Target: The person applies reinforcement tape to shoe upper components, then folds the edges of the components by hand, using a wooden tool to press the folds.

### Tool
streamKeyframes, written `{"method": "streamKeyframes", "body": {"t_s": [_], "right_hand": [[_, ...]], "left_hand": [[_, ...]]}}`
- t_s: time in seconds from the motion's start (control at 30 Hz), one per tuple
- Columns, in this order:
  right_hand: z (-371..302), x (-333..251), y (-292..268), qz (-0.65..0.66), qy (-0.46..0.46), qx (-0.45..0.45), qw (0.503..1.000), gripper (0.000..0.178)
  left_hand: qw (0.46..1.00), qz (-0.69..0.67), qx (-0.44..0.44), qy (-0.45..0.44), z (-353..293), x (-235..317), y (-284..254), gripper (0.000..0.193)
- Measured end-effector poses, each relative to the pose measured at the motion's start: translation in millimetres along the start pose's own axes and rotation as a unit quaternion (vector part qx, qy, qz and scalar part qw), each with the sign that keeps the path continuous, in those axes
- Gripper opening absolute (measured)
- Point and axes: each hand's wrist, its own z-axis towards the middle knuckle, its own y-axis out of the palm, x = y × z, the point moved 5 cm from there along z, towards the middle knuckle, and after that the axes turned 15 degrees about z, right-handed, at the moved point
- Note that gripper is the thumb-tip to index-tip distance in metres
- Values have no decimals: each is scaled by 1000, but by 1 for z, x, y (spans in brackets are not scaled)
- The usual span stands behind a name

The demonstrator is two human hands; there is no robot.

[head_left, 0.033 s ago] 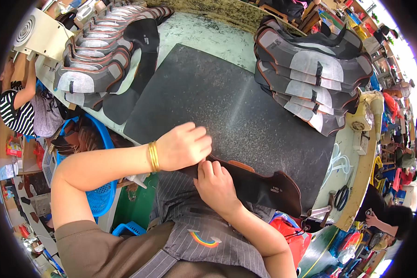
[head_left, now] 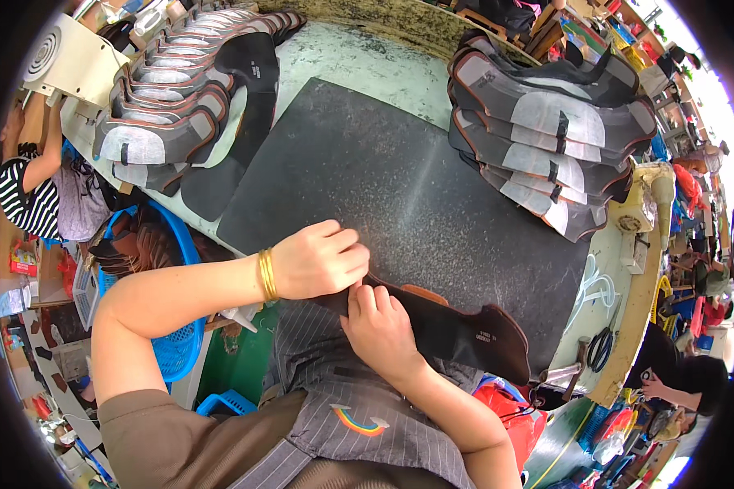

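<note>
A dark shoe upper piece (head_left: 485,336) with a brownish edge lies along the near edge of a black work mat (head_left: 342,163). My right hand (head_left: 381,330) grips it towards its left part, thumb and fingers pressed together. My left hand (head_left: 322,261) is closed at the same spot, its fingers curled against my right fingertips. It seems to pinch the edge of the piece, though the hand itself hides that contact. A small brown flap (head_left: 424,295) shows behind the piece's far edge.
Overlapping grey shoe uppers with white patches stand in a left row (head_left: 147,145) and a right stack (head_left: 559,118). A blue basket (head_left: 179,346) holds brown pieces beside my left arm. A hammer (head_left: 577,371) and black cable coil (head_left: 602,349) lie at right. Other people work nearby.
My left hand has shifted very slightly left. The shoe upper and my right hand stay almost in place.
</note>
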Motion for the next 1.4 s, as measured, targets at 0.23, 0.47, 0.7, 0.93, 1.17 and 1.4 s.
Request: {"method": "streamKeyframes", "body": {"t_s": [0.23, 0.47, 0.7, 0.93, 1.17, 1.4], "right_hand": [[16, -2, 6, -7, 63, -37, 997, 90], [30, -5, 3, -77, 108, -72, 988, 92], [21, -4, 10, -63, 42, -52, 996, 59], [-60, 20, -53, -29, -113, 13, 993, 35], [-52, 34, -63, 133, -60, 103, 984, 15], [-40, 69, -134, -29, -4, 293, 956, 28]], "left_hand": [[759, -469, -63, -448, -43, -35, 44, 39], [790, -415, -42, -450, -39, -39, 49, 47], [922, -341, 0, -186, -33, 12, 27, 31], [971, -191, -64, -126, -31, 51, -11, 52], [931, -291, 42, -215, 4, 70, -2, 20], [927, 91, 165, -324, -25, -57, -44, 22]]}}
